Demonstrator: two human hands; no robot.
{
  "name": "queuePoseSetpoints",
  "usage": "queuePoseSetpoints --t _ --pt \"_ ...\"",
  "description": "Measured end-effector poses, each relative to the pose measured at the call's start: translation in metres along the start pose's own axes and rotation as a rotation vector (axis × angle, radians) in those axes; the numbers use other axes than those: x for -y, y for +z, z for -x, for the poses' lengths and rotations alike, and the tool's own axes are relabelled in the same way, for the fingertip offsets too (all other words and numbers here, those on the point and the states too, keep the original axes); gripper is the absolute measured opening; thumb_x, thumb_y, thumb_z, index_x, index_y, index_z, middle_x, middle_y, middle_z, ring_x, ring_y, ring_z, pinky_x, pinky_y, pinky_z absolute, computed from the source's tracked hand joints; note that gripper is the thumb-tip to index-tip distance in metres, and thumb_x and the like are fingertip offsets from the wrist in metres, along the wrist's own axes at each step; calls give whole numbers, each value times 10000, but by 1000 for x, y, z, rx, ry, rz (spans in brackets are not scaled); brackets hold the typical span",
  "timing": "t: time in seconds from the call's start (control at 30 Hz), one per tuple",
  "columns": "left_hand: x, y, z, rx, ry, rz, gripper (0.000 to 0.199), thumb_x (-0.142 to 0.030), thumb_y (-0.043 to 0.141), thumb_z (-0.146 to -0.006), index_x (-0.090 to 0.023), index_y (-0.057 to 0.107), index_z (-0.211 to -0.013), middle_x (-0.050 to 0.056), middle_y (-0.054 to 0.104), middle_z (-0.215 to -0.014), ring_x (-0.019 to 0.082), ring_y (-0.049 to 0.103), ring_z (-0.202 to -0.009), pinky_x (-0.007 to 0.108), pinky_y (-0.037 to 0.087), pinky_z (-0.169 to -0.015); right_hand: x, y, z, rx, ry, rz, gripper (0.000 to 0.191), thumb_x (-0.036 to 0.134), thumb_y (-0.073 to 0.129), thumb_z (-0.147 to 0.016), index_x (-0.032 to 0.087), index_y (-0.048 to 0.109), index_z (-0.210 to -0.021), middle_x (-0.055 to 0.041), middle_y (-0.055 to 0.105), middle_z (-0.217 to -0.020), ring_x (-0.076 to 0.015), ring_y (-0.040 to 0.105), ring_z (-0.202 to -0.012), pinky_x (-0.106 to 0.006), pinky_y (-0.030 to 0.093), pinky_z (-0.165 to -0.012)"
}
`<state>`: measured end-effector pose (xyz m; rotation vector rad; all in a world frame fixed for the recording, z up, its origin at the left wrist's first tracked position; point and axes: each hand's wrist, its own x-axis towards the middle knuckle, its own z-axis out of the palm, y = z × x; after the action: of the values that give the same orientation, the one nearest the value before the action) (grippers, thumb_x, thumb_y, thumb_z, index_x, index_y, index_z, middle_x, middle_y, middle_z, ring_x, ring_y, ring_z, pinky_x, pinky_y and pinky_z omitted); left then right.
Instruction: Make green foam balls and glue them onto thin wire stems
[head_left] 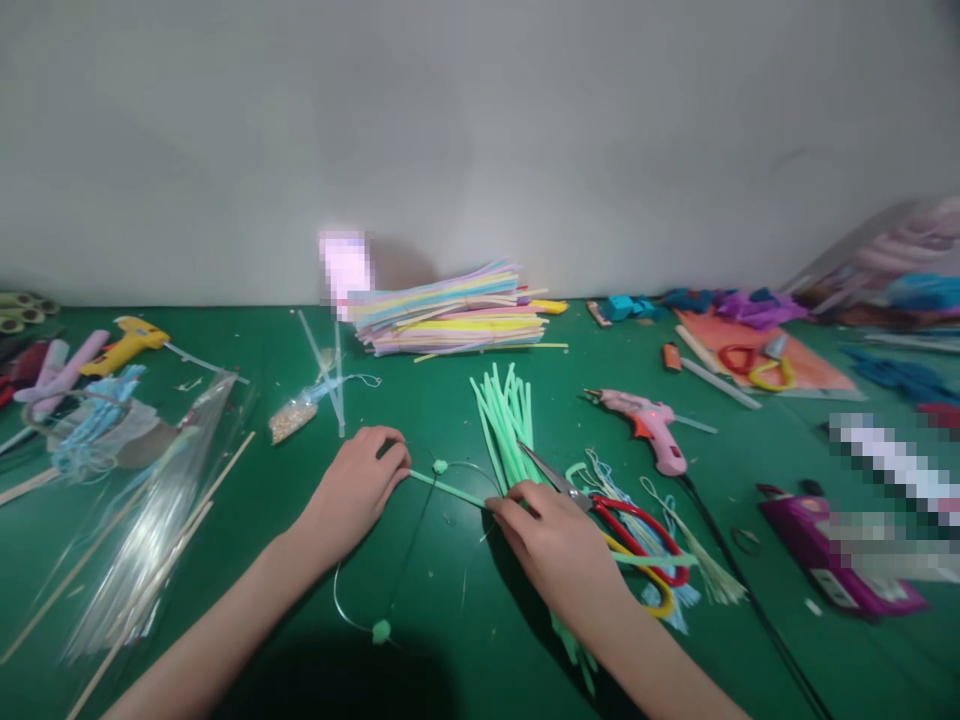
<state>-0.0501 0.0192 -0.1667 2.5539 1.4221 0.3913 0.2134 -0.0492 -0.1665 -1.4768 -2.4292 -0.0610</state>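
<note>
My left hand (364, 478) pinches one end of a light green stem (448, 488), and my right hand (551, 535) pinches it further right, so it spans the gap between them. Beside it lies a thin wire ring with small green tufts (381, 631), partly behind my left hand. A bundle of green stems (510, 415) passes beneath my right hand. Scissors with red and yellow handles (637, 530) rest partly open just right of that bundle, on some loose tassels (697, 545).
Pastel stems (450, 315) are piled near the wall. On the right are a pink glue gun (649, 425) with its cord and a purple box (832, 560). A yellow glue gun (127, 345), plastic-wrapped sticks (150, 530) and a bead bag (294, 415) lie left on the green table (300, 640).
</note>
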Motion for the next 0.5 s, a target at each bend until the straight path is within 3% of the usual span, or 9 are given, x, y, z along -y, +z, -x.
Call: queuePoseSetpoints --t 0.33,0.5 --pt "-4 -16 4 41 25 86 227 -212 391 -1027 -182 583 -910 55 636 -901 226 553 -866 391 444 -806 -6 -8 0 43 48 -5 221 189 519 -987 202 720 -1076 -64 680 -864 -192 669 -755 -296 486 -646" --pt "-8 -23 5 45 26 99 174 -221 421 -1027 -172 582 -1072 67 658 -1010 227 574 -952 387 455 -863 1 -10 -3 71 19 21 189 221 550 -977 221 731 -1030 -45 674 -828 -195 660 -694 -307 453 -617"
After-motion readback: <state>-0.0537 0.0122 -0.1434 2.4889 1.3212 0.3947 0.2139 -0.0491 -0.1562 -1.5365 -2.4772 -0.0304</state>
